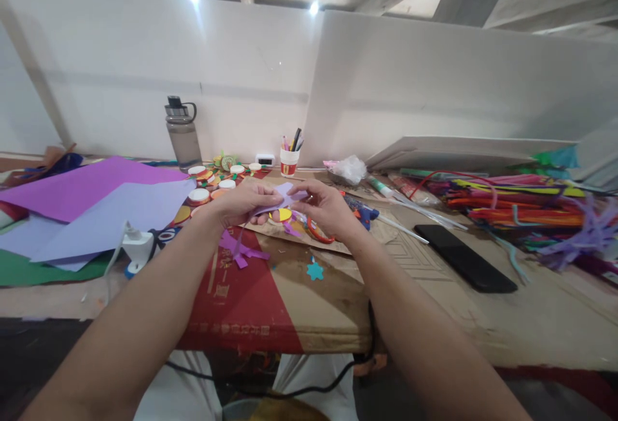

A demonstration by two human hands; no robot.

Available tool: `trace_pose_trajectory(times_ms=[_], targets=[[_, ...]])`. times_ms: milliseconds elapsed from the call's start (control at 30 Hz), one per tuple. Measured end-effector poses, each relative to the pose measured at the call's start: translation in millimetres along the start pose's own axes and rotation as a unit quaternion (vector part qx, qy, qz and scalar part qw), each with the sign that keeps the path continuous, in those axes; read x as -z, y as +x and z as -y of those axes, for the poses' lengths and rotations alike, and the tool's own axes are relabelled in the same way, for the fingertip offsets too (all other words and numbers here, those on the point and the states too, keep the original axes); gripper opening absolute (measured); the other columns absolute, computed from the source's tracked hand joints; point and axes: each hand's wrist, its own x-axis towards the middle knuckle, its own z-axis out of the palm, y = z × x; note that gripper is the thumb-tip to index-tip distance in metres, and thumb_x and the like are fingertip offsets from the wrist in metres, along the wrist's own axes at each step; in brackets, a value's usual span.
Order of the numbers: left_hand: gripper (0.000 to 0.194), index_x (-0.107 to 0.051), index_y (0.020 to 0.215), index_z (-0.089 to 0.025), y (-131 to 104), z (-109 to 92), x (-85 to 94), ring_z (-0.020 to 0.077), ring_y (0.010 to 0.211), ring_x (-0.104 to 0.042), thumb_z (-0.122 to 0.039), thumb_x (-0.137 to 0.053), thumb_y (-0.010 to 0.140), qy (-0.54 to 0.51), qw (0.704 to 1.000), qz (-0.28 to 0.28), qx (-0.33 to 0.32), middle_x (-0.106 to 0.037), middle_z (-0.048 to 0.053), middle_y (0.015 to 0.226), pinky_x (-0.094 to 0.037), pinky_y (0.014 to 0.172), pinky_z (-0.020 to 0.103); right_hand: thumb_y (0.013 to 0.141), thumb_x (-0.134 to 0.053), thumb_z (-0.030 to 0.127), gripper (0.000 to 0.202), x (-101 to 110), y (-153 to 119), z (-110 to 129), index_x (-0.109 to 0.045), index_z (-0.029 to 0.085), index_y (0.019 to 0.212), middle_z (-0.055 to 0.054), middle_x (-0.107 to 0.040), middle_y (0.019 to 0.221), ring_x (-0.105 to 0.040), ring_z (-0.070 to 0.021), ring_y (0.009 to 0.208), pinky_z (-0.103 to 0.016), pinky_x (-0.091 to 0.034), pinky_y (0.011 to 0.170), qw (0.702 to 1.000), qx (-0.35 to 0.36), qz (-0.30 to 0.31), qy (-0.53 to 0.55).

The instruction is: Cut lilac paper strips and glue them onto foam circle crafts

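In the head view, a person's bare hands are meeting above a cardboard-covered worktable (333, 315), and a small lavender craft-sheet piece (284, 197) is sitting between them, raised off the surface. The left hand (251, 201) is clamping it between thumb and fingers; the right hand (326, 207) is bringing its fingertips to the far edge, though I cannot tell whether they are pressing together on it. Because the piece is looking thin, uneven pulling could be creasing or tearing it. Purple cut scraps (244, 253) are lying below the left hand, and a teal gear-shaped cutout (315, 270) is resting nearer the table's front; a dropping wrist or forearm could be sweeping these away. A black cord (333, 379) is hanging across the person's lap, where a shifting leg could be snagging it. As for writing, the red cardboard panel (232, 299) is carrying pale Chinese characters: one line is seemingly ending in "一夏", while a smaller line near the front edge is staying too blurred to read surely. The pen cup (289, 162) is showing a red-and-yellow label with unreadable lettering. The black smartphone (463, 259), right, is displaying no legible brand.
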Motion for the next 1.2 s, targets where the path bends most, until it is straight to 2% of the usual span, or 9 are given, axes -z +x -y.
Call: trace_pose_trajectory(times_ms=[67, 200, 433, 600, 733, 833, 933, 1067, 1200], targets=[[0.032, -0.059, 0.082, -0.012, 0.8, 1.8, -0.3, 0.0044, 0.035, -0.047, -0.044, -0.064, 0.08, -0.003, 1.0, 0.015, 0.011, -0.064, 0.004, 0.063, -0.025, 0.031, 0.014, 0.076, -0.071, 0.028, 0.017, 0.6, -0.2, 3.8, -0.07, 0.023, 0.092, -0.003, -0.067, 0.093, -0.059, -0.0147, 0.079, -0.029, -0.047, 0.072, 1.0, 0.013, 0.015, -0.019], [0.035, -0.061, 0.087, -0.012, 2.9, 5.0, -1.6, 0.0065, 0.041, -0.053, -0.045, -0.066, 0.078, -0.005, 0.999, 0.025, 0.026, -0.069, 0.008, 0.071, -0.033, 0.035, 0.015, 0.076, -0.071, 0.026, 0.005, 1.4, 0.1, 5.9, -0.072, 0.022, 0.079, -0.002, -0.066, 0.079, -0.058, -0.0141, 0.073, -0.028, -0.045, 0.067, 0.998, 0.022, 0.02, -0.051], [0.037, -0.065, 0.092, -0.012, 7.1, 9.7, -0.8, 0.0087, 0.054, -0.061, -0.044, -0.07, 0.075, 0.0, 0.999, 0.029, 0.035, -0.072, 0.011, 0.083, -0.04, 0.043, 0.016, 0.077, -0.068, 0.03, 0.012, 0.9, 0.1, 0.8, -0.071, 0.018, 0.079, -0.003, -0.067, 0.076, -0.058, -0.0143, 0.07, -0.028, -0.044, 0.065, 0.997, -0.024, 0.006, -0.073], [0.036, -0.067, 0.091, -0.013, 7.7, 9.7, -6.0, 0.008, 0.055, -0.061, -0.046, -0.067, 0.076, 0.058, 0.998, 0.001, 0.004, -0.071, 0.01, 0.086, -0.038, 0.044, 0.016, 0.074, -0.069, 0.035, 0.018, -0.3, 0.2, -0.4, -0.069, 0.017, 0.076, -0.002, -0.067, 0.072, -0.056, -0.0134, 0.063, -0.028, -0.043, 0.061, 0.996, -0.07, -0.021, -0.058], [0.042, -0.065, 0.1, -0.015, 7.3, 5.0, -17.0, 0.0095, 0.06, -0.062, -0.051, -0.058, 0.081, 0.129, 0.99, -0.024, -0.052, -0.069, 0.01, 0.095, -0.04, 0.045, 0.018, 0.073, -0.068, 0.034, 0.017, -2.0, 0.0, -2.1, -0.066, 0.017, 0.075, -0.002, -0.066, 0.07, -0.058, -0.0137, 0.063, -0.027, -0.044, 0.06, 0.994, -0.096, -0.04, -0.034], [0.036, -0.065, 0.095, -0.014, 9.5, 3.0, -24.3, 0.0104, 0.061, -0.062, -0.046, -0.064, 0.078, 0.186, 0.976, -0.058, -0.1, -0.068, 0.007, 0.086, -0.043, 0.047, 0.019, 0.073, -0.067, 0.03, 0.012, -2.8, -0.6, -3.7, -0.065, 0.018, 0.074, -0.001, -0.065, 0.07, -0.058, -0.0136, 0.063, -0.027, -0.044, 0.06, 0.993, -0.098, -0.05, -0.031], [0.03, -0.064, 0.092, -0.014, 12.6, 4.6, -27.5, 0.0099, 0.058, -0.061, -0.041, -0.063, 0.079, 0.208, 0.966, -0.095, -0.119, -0.067, 0.005, 0.079, -0.045, 0.047, 0.019, 0.073, -0.067, 0.028, 0.016, -3.8, -0.9, -5.1, -0.063, 0.018, 0.084, -0.001, -0.065, 0.074, -0.058, -0.0135, 0.066, -0.027, -0.044, 0.061, 0.993, -0.09, -0.07, -0.01], [0.028, -0.065, 0.095, -0.014, 15.0, 7.8, -27.0, 0.0121, 0.062, -0.063, -0.039, -0.06, 0.081, 0.241, 0.954, -0.124, -0.124, -0.068, 0.006, 0.079, -0.046, 0.047, 0.019, 0.071, -0.069, 0.026, 0.043, -5.2, 0.0, -7.2, -0.052, 0.019, 0.109, 0.001, -0.064, 0.078, -0.059, -0.0129, 0.067, -0.027, -0.045, 0.062, 0.989, -0.099, -0.093, 0.053], [0.023, -0.066, 0.093, -0.015, 17.1, 9.8, -24.0, 0.0122, 0.065, -0.065, -0.034, -0.058, 0.082, 0.271, 0.942, -0.13, -0.148, -0.07, 0.006, 0.084, -0.048, 0.055, 0.02, 0.07, -0.071, 0.031, 0.043, -5.4, 1.4, -8.9, -0.053, 0.017, 0.107, 0.0, -0.063, 0.077, -0.058, -0.0123, 0.065, -0.026, -0.045, 0.06, 0.985, -0.119, -0.104, 0.073]])
